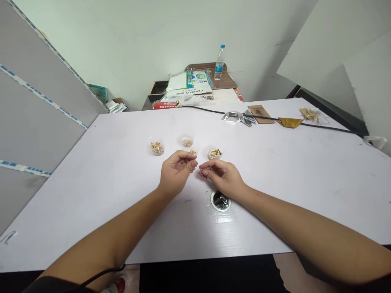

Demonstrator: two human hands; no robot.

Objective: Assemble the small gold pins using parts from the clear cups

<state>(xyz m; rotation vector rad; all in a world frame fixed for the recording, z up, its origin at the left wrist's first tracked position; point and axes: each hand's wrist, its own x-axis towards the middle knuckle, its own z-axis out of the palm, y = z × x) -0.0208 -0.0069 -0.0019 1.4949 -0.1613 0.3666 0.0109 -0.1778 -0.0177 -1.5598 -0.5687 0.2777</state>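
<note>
Above the white table my left hand point(174, 171) is closed, thumb and fingertips together; anything between them is too small to make out. Facing it, my right hand point(222, 176) pinches a tiny thin piece point(200, 168) whose kind I cannot tell. A small gap separates the fingertips of the two hands. Just beyond them lies a little pile of gold-coloured pieces point(192, 151), partly hidden by my left hand. Around it stand a clear cup of gold pins point(157, 149), a clear cup of pale small parts point(187, 142) and a clear cup of gold parts point(215, 153).
A round cable hole point(220, 201) sits below my right hand. Along the back runs a black cable point(210, 110), near silvery packets point(234, 116), a brown card point(261, 114) and a gold wrapper point(290, 122). Behind the table stands a water bottle point(219, 65); a grey partition point(39, 93) borders the left.
</note>
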